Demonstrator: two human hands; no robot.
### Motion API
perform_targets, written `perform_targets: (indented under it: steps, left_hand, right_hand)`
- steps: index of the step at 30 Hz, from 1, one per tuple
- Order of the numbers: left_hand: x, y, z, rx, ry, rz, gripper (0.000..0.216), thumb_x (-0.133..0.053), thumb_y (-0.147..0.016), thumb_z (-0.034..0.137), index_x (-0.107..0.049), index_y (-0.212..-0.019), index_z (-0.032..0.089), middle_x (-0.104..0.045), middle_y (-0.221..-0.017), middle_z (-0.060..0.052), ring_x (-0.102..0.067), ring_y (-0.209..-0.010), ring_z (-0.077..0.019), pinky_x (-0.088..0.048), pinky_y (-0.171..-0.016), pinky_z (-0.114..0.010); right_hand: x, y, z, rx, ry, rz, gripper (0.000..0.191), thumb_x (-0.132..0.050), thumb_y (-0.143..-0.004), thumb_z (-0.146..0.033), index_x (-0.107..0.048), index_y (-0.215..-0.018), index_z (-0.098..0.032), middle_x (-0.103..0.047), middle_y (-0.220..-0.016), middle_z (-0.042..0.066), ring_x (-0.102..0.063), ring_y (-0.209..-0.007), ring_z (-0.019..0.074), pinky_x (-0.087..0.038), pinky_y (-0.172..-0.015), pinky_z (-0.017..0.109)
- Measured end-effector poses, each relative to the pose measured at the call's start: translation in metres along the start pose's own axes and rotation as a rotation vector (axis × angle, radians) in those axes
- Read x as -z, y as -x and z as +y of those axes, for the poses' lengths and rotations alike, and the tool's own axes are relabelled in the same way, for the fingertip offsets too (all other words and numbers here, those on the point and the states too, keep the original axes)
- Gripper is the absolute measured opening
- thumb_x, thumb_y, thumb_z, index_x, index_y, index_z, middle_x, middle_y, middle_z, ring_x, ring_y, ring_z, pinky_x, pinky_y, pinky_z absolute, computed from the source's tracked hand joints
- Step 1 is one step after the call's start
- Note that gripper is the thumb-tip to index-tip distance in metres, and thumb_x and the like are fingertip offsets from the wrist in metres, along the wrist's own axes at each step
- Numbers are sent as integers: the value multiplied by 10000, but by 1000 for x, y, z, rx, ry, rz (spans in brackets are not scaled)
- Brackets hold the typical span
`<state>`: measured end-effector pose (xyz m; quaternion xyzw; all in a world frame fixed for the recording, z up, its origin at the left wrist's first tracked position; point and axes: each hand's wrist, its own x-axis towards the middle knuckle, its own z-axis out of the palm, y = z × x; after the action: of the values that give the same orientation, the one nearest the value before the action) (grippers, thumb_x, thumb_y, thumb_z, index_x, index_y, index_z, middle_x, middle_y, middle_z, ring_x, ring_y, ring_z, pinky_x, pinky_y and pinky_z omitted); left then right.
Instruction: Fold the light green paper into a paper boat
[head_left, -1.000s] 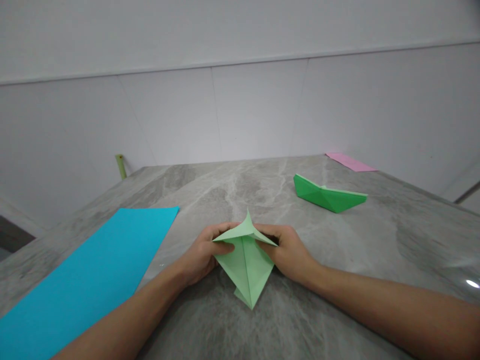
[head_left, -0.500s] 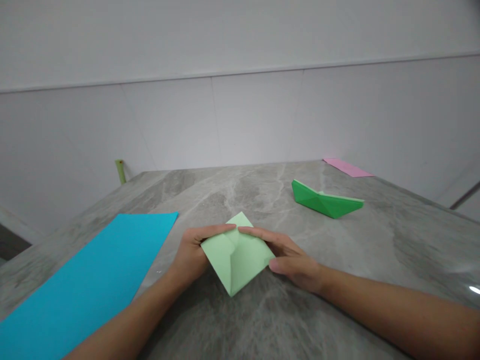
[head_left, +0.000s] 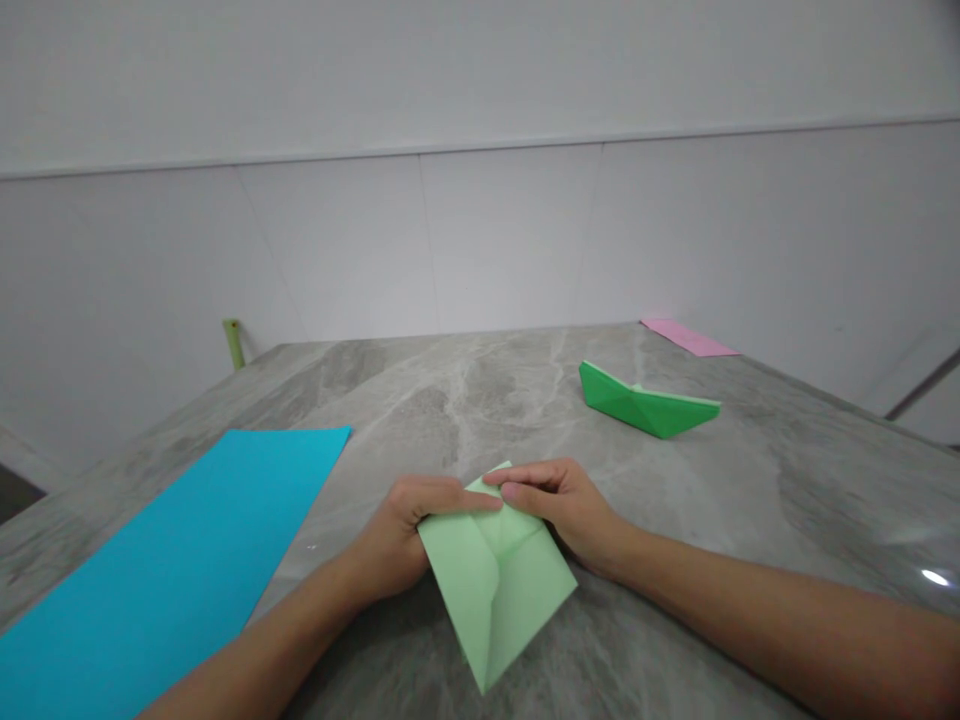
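Pale green folded paper (head_left: 495,580), cyan sheet (head_left: 172,560), dark green paper boat (head_left: 645,405), pink sheet (head_left: 690,338), grey veined marble table (head_left: 750,500)

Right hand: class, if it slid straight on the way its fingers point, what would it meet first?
Probably the left hand, whose fingers lie just ahead on the folded paper; the right hand nearly touches them.

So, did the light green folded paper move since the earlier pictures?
Yes. The light green folded paper moved nearer to the camera, farther away from the dark green boat.
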<state>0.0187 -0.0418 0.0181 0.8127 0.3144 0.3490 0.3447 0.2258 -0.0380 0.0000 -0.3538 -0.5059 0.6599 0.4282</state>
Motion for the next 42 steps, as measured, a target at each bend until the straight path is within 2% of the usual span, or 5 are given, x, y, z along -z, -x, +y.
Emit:
perform_targets:
  steps: [4,9,18,23,42]
  left_hand:
    - [-1,2,-5,3,18,-63,254,-532,-860,204,-738,-1009,218,-633,-711,-35,-534,-564,-99,-382,-512,-194]
    - [-2,3,-7,-10,36,-89,271,-518,-857,157,-739,-1002,218,-646,-749,-48,-554,-583,-102,-397,-519,-194]
    - [-2,1,1,-32,134,-117,276,-515,-858,119,-739,-986,216,-678,-849,-63,-613,-653,-111,-445,-551,-191]
    - [-3,-1,4,-40,154,-129,277,-511,-861,117,-740,-979,218,-677,-849,-56,-613,-657,-105,-446,-554,-185]
    - [-3,1,0,-126,-10,-21,352,-464,-819,46,-707,-1033,182,-572,-706,-8,-495,-579,-79,-355,-521,-179]
  right_hand:
    - [0,-3,1,-11,-84,25,404,-781,-661,-335,-724,-1026,-171,-664,-619,-2,-526,-500,83,-399,-514,218]
    - [3,-5,2,-18,-165,15,794,-778,-673,-294,-434,-1383,-205,-629,-553,-44,-503,-423,95,-375,-435,209]
    - [2,-8,0,-55,-246,71,520,-800,-638,-244,-643,-1127,-162,-692,-657,13,-588,-532,121,-444,-533,247]
    - [1,-10,1,-83,-201,107,221,-793,-637,-290,-695,-726,-114,-651,-575,14,-546,-486,102,-408,-489,231]
    - [0,-6,-3,-163,-155,73,304,-796,-612,-389,-681,-651,-110,-690,-586,69,-599,-473,161,-450,-477,274]
